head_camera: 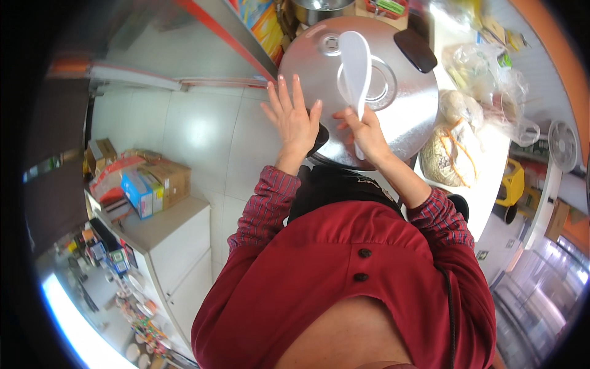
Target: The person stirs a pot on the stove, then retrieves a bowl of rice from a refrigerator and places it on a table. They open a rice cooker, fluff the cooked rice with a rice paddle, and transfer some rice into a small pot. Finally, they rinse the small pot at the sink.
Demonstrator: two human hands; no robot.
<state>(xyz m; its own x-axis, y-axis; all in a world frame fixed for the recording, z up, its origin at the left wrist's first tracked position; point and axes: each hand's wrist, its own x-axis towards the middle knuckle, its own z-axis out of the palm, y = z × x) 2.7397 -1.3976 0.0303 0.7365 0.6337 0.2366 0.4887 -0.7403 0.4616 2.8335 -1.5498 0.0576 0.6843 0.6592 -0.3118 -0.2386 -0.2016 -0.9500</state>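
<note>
A white plastic rice paddle points away from me, its blade over a broad round steel lid. Around its handle closes my right hand. My left hand is spread with its back up, at the left rim of the lid beside a black handle. It holds nothing; whether it touches that handle I cannot tell. A second black handle sits on the far right of the lid. Near the lid's middle are a raised ring and a small round vent.
On the white counter to the right lie a knotted plastic bag of pale food and several clear bags. A steel pot stands behind the lid. Cartons rest on a white cabinet at left.
</note>
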